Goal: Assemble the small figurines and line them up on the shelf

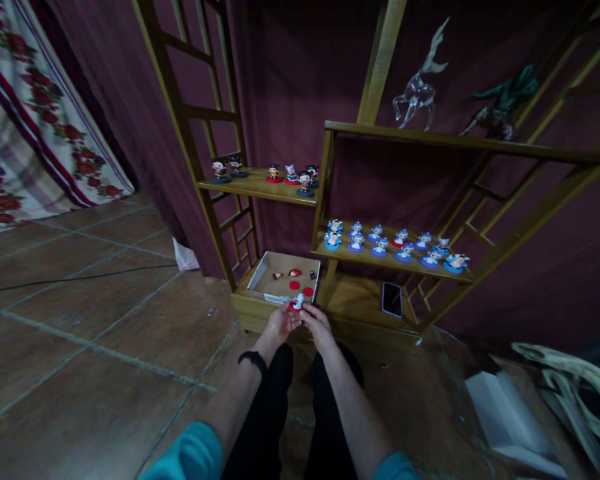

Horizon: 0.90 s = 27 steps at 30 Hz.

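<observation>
A small white figurine on a red round base (299,303) is held between my two hands, just in front of the box. My left hand (281,324) is closed on its base from the left. From the right, the fingers of my right hand (317,325) close in on the same piece. Behind it, an open cardboard box (261,273) holds several small figures and loose parts. Among these are a red round base (294,285), another red base (307,291) and a figure with red (295,272) lying down.
Blue and purple figurines (379,247) stand in two rows on the right shelf (320,248). Dark and red figurines (273,173) stand on the left shelf (260,187). A phone (392,299) lies lower right. Above are a clear deer statue (417,93) and a green-dark statue (505,103).
</observation>
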Each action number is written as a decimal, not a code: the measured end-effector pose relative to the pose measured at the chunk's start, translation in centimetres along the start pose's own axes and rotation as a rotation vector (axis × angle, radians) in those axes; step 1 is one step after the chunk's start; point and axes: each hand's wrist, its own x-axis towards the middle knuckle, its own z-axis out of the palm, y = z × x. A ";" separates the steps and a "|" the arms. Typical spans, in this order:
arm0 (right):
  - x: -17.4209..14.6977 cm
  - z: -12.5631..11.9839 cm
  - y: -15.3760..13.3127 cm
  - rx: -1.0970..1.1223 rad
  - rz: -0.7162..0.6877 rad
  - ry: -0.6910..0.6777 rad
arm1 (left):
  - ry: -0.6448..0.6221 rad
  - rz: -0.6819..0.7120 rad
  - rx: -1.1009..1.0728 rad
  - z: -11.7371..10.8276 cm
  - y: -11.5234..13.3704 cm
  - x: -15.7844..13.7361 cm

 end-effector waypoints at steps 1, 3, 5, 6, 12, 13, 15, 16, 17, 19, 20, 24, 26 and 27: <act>0.0 0.0 0.1 0.000 -0.001 0.000 | 0.001 -0.003 0.000 0.0 0.0 0.1; 0.1 -0.1 0.2 -0.003 -0.006 -0.002 | 0.004 -0.007 0.004 -0.1 -0.1 0.2; 0.1 -0.1 0.2 -0.003 -0.016 -0.009 | 0.008 -0.008 0.009 -0.2 -0.1 0.2; 0.1 -0.1 0.2 -0.001 -0.021 -0.014 | 0.009 -0.008 0.011 -0.2 -0.1 0.3; -0.2 0.2 -0.1 0.021 -0.027 -0.039 | 0.000 -0.017 0.017 -0.5 -0.1 0.2; -0.3 0.2 -0.3 0.032 -0.027 -0.047 | -0.006 -0.027 0.018 -0.6 0.0 0.2; -0.5 0.3 -0.5 0.054 -0.026 -0.055 | -0.019 -0.050 0.011 -0.6 0.1 0.1; -0.6 0.3 -0.6 0.063 -0.025 -0.053 | -0.023 -0.060 0.005 -0.5 0.1 0.1; -0.6 0.4 -0.7 0.069 -0.025 -0.050 | -0.025 -0.067 -0.003 -0.5 0.1 0.1; -0.7 0.4 -0.9 0.078 -0.024 -0.045 | -0.028 -0.072 -0.018 -0.5 0.1 0.1; -0.7 0.4 -0.9 0.081 -0.022 -0.043 | -0.028 -0.071 -0.023 -0.5 0.1 0.1; -0.7 0.5 -0.9 0.090 -0.004 -0.032 | -0.033 -0.062 -0.037 -0.6 0.1 0.0; -0.8 0.5 -0.9 0.095 -0.006 -0.029 | -0.042 -0.073 -0.049 -0.6 0.1 0.0; -0.9 0.5 -1.0 0.098 -0.010 -0.032 | -0.047 -0.079 -0.055 -0.5 0.1 0.0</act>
